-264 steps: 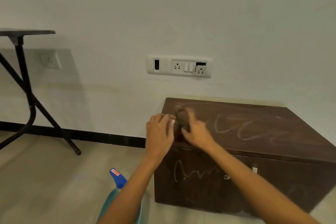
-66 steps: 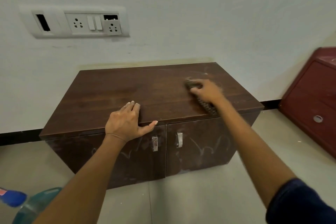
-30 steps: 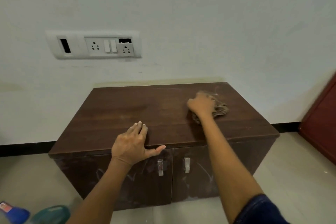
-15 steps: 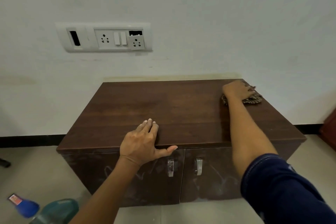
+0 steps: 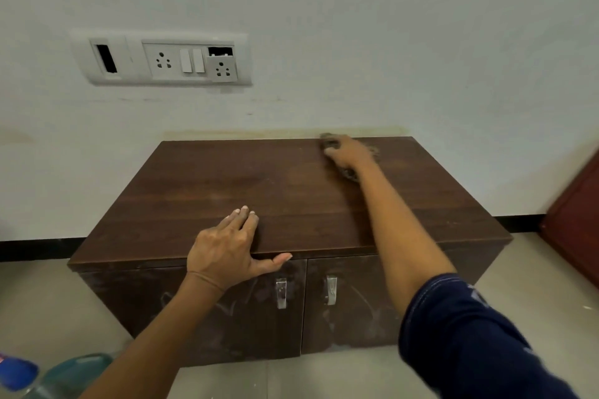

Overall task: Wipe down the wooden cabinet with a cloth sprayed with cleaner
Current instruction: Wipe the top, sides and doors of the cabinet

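A low dark wooden cabinet (image 5: 201,191) stands against the white wall, with two doors and metal handles on its front. My right hand (image 5: 348,152) presses a brownish patterned cloth (image 5: 349,174) onto the far back of the top, right of centre; the hand hides most of the cloth. My left hand (image 5: 228,251) lies flat on the top's front edge, fingers spread and thumb hooked over the edge, holding nothing. The door fronts show pale dusty smears. A spray bottle (image 5: 48,377) with teal liquid and a blue head sits at the bottom left.
A white socket and switch panel (image 5: 162,58) is on the wall above the cabinet. A dark red cabinet (image 5: 573,220) stands at the right edge. Beige tiled floor (image 5: 39,301) surrounds the cabinet, and a black skirting strip runs along the wall.
My right hand slid the cloth from the back right corner leftward along the rear edge. The left hand stayed on the front edge. Earlier chalky scribbles on the top are gone.
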